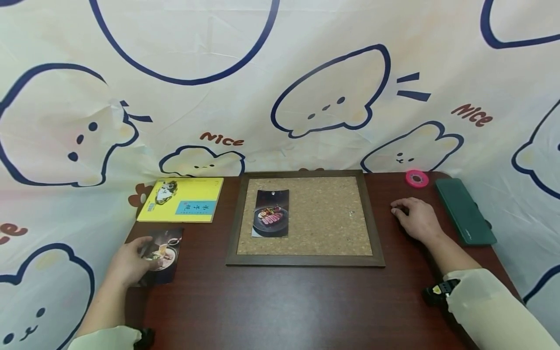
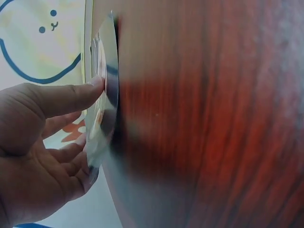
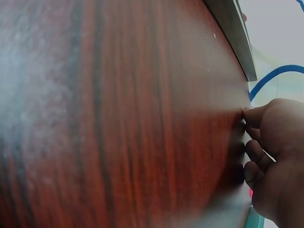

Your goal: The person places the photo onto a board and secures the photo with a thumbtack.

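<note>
Pinching loose photo [image 1: 165,260] in left grip [image 1: 131,262], had thumb on printed face and other fingers curled at left side, with moderate gap between. Couldn't tell exact contact under hidden left edge. Located loose photo at left end of desk [image 1: 262,306], face up, showing bowl of food. Saw slight bow along photo in left wrist view.

Spotted yellow book [image 1: 201,189] with blue panel just beyond loose photo, cover up, near far left corner of desk.

Had right grip [image 1: 417,218] at right side of desk, partly open, fingers loosely curled, holding nothing. Saw fingertips right at desk surface in right wrist view; couldn't confirm touch.

Found pink ring [image 1: 417,184] just beyond right grip, by far edge of desk. Had green case [image 1: 463,211] to right of same grip, lying along right edge of desk.

Between grips, found framed corkboard [image 1: 323,214] at far side of desk, near right grip, further from left. Saw pinned photo [image 1: 271,216] on left half of cork, showing sliced food on dark plate, with white pin [image 1: 273,193] at top. Noticed small shiny bit on right half, too small to identify.

Had cartoon-print cloth [image 1: 245,112] behind desk.
</note>
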Motion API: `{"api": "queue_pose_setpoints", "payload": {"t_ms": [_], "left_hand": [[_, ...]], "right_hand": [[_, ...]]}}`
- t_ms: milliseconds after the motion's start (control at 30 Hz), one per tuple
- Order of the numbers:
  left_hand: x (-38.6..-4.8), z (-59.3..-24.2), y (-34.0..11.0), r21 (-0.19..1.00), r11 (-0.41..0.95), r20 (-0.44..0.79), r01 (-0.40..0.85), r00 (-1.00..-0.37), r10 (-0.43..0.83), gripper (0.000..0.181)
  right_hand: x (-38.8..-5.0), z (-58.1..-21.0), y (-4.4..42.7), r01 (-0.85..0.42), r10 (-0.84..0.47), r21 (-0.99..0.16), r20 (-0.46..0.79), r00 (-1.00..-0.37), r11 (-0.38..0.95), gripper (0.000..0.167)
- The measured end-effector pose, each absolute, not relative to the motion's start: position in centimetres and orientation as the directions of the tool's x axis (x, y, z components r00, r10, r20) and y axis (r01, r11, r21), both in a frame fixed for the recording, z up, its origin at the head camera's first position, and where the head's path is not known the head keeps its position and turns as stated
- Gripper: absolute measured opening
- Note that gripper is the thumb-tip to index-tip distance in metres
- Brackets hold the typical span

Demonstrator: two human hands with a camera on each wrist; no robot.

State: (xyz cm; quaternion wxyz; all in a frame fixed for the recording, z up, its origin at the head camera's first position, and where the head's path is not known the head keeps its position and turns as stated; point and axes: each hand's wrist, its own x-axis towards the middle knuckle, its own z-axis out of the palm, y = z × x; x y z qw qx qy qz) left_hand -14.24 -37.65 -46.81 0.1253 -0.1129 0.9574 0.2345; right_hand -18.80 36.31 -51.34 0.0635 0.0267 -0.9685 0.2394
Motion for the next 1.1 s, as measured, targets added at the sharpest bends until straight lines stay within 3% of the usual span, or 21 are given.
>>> {"api": "queue_pose_setpoints", "payload": {"t_ms": [867,1100], "left_hand": [[-14.8,-45.1,-37.7,0.484,0.81,-0.368,-0.332,-0.917,-0.155,0.081],[-15.0,-44.4,-37.0,0.517,0.801,-0.332,-0.302,-0.933,-0.137,0.08]], "right_hand": [[-17.9,-51.2,36.1,-0.073,-0.002,-0.504,0.14,-0.99,0.86,0.011],[-17.6,-51.1,36.1,-0.062,0.01,-0.514,0.136,-0.991,0.855,0.012]]}}
